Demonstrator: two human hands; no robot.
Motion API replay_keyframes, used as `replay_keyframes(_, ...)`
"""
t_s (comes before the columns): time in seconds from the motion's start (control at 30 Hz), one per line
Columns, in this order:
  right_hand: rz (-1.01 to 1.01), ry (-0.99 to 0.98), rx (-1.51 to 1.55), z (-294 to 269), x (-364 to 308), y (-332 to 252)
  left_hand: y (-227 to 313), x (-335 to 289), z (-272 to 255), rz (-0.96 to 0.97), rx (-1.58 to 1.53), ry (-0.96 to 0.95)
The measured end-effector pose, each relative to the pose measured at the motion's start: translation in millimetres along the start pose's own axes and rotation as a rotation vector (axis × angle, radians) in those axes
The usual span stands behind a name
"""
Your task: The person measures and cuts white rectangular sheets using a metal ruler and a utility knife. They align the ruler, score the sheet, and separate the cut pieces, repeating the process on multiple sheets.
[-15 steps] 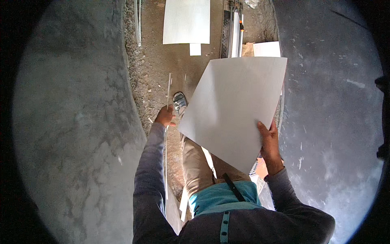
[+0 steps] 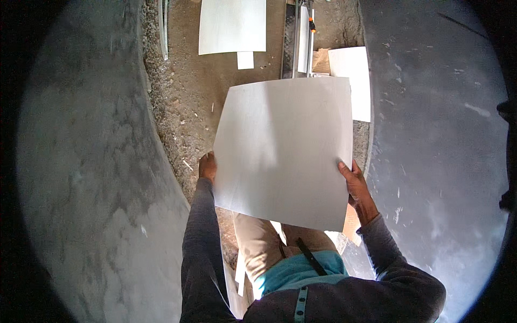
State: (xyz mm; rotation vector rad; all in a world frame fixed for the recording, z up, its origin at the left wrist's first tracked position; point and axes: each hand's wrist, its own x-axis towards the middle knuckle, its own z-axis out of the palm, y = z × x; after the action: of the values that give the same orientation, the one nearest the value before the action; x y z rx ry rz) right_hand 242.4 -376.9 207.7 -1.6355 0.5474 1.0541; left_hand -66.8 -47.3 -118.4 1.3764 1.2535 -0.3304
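Note:
A large, white, tile-like panel [image 2: 283,156] is held up flat in front of my thighs, its surface catching a band of shade. My right hand [image 2: 357,184] grips its right edge, thumb on top and the other fingers mostly underneath. At the left edge, my left hand [image 2: 207,166] is closed against the panel, with most of its fingers hidden behind it. The panel covers the ground directly beneath it.
Another white panel [image 2: 232,27] lies ahead on the brown ground [image 2: 183,97], a small white piece [image 2: 245,60] at its near edge. A long metal rail device [image 2: 303,43] with an orange part stands beside cardboard [image 2: 321,61] and a white sheet [image 2: 350,81]. Grey walls flank both sides.
My left hand has let go of a thin white strip and taken the panel's left edge. The panel has swung from a slant to nearly square and shifted left.

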Motion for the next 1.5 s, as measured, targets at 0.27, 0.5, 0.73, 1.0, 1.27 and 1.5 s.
replay_keyframes(0.27,0.082,-0.029,-0.018,24.1,231.0,120.2,-14.3,99.4,-31.3,0.039,0.23,0.501)
replay_keyframes(0.5,-0.096,0.096,-0.081,77.0,406.2,200.1,-68.6,226.9,-26.5,0.078,-0.071,0.537)
replay_keyframes(0.73,-0.257,0.13,-0.043,94.6,521.2,269.4,-109.7,342.4,-19.7,0.149,-0.154,0.519)
replay_keyframes(1.0,-0.338,0.174,-0.009,106.5,592.6,309.2,-138.2,406.3,-13.7,0.184,-0.178,0.532)
replay_keyframes(1.27,-0.355,0.157,0.017,121.0,621.7,321.6,-162.8,438.7,-18.3,0.351,-0.29,0.539)
replay_keyframes(1.5,-0.361,0.18,-0.026,134.1,625.6,329.7,-171.1,443.3,-33.0,0.241,-0.39,0.471)
